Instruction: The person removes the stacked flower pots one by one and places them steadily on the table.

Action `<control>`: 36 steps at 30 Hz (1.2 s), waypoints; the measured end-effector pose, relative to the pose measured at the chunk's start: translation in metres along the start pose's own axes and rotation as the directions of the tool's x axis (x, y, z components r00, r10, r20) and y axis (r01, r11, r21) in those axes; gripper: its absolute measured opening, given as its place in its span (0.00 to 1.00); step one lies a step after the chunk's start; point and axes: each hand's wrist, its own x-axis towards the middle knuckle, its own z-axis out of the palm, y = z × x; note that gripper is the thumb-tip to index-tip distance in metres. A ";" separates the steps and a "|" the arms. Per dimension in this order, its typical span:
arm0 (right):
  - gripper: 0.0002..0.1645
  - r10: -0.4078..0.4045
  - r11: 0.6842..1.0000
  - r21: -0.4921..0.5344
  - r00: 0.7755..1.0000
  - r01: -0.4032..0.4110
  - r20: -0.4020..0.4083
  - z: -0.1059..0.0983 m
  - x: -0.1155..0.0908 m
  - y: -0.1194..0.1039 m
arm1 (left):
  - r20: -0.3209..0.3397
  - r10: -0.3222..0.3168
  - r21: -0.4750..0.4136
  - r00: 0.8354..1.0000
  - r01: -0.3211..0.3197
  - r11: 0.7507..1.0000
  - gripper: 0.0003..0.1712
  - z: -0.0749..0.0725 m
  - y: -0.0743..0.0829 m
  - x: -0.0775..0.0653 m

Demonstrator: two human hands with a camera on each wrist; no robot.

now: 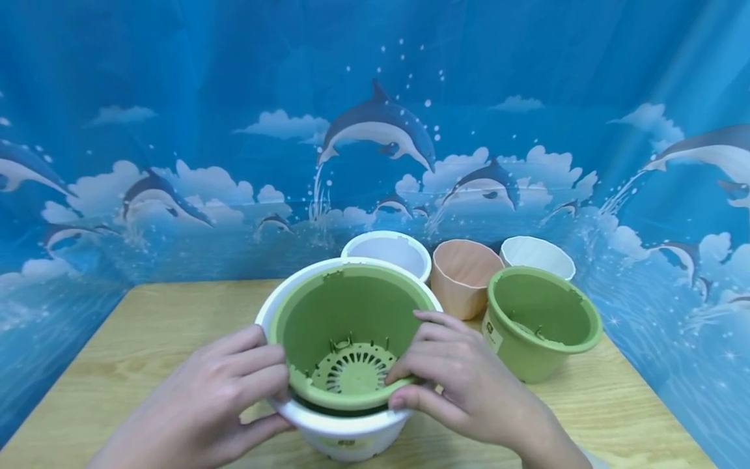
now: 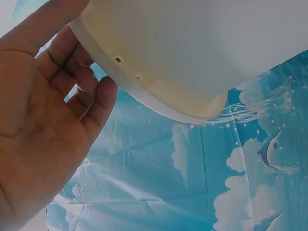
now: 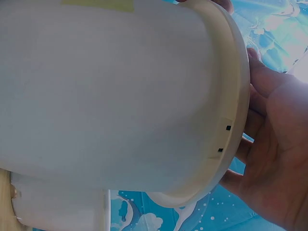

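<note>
A green plastic flower pot [image 1: 351, 306] with a slotted base sits inside a larger white flower pot [image 1: 316, 430], tilted so that its front rim stands above the white one, a dark gap between. On the left, my left hand [image 1: 217, 391] grips the rims, fingers over the top and thumb below the white rim. My right hand [image 1: 457, 371] pinches the green rim at the front right, fingertips inside and thumb outside. Both wrist views show the white pot's outer wall [image 3: 120, 96]; the green pot is hidden there.
Right of the nested pots stands another green pot [image 1: 527, 361] with something green inside. Behind are a round white pot [image 1: 387, 244], a peach pot [image 1: 457, 293] and a white faceted pot [image 1: 536, 254]. The wooden table [image 1: 146, 339] meets a blue dolphin-print curtain [image 1: 234, 78].
</note>
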 end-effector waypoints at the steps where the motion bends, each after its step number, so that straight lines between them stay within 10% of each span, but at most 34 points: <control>1: 0.12 -0.007 1.000 0.000 1.000 0.007 -0.008 0.000 0.000 0.000 | -0.005 0.009 -0.011 1.000 -0.009 1.000 0.14 0.000 0.000 0.000; 24: 0.19 -0.042 0.997 0.050 0.972 0.055 -0.230 0.000 0.008 0.003 | 0.014 -0.022 -0.048 1.000 0.023 0.999 0.15 -0.003 0.002 0.000; 32: 0.06 -0.047 0.992 0.107 0.982 0.067 -0.181 -0.001 0.006 0.004 | 0.046 0.028 -0.072 0.999 -0.025 0.997 0.15 -0.001 -0.001 0.000; 36: 0.16 -0.057 0.989 0.125 0.984 0.079 -0.168 -0.002 0.006 0.005 | 0.059 0.026 -0.072 0.998 -0.022 0.997 0.17 0.001 -0.002 -0.001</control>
